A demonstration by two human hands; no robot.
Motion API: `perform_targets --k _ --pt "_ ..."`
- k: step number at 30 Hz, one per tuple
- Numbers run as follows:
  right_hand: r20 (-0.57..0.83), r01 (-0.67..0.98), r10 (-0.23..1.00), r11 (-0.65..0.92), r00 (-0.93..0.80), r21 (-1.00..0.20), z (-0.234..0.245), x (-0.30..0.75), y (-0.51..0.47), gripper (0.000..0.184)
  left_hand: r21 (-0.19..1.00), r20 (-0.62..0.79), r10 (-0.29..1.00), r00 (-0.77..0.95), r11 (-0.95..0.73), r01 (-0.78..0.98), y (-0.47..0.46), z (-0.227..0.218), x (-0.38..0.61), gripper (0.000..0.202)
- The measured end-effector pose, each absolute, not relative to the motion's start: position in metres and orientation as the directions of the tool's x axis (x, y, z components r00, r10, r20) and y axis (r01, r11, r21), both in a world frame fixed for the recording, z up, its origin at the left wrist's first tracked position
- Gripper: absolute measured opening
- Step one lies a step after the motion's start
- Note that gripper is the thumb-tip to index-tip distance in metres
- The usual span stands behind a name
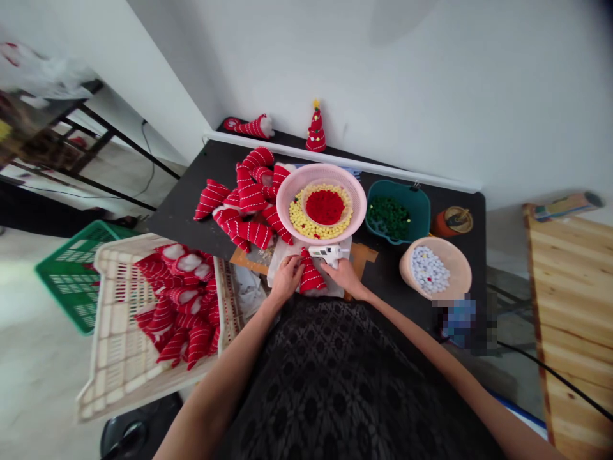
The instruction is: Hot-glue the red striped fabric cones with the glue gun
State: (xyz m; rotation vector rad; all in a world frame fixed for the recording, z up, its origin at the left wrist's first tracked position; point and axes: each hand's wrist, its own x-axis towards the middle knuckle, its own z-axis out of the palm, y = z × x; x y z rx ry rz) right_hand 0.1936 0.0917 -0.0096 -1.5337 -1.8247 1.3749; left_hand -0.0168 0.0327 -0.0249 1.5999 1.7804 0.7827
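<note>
Far left of the fingers, a green plastic crate (71,276) sits partly behind a cream woven crate (115,377) heaped with red-and-white striped fabric cones (184,313). Ahead of the left hand (287,280), more striped cones (249,198) lie piled on a black table (191,176).

The left hand's fingers (293,264) lie together against the left side of a single striped cone (310,276), though a firm pinch cannot be told. This cone sits between the hands, tip up and tilted slightly, red with white stripes and white stuffing at its base. Just ahead of the right hand (345,278), a white hot glue gun (328,253) touches its fingers, whose grip cannot be told.

Ahead of the fingers sits a pink basket (322,169) of yellow and red pompoms. Farther right are a teal basket (397,191) of green pompoms and a tan bowl (457,262) of pale blue pompoms.
</note>
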Motion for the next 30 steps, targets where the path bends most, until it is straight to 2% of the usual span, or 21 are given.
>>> perform_targets --k 30 --pt "-0.291 0.506 0.914 -0.116 -0.282 -0.855 -0.0134 0.1900 0.0881 0.025 0.768 -0.067 0.994 -0.083 0.105 0.632 0.0328 -0.0254 -0.0168 0.032"
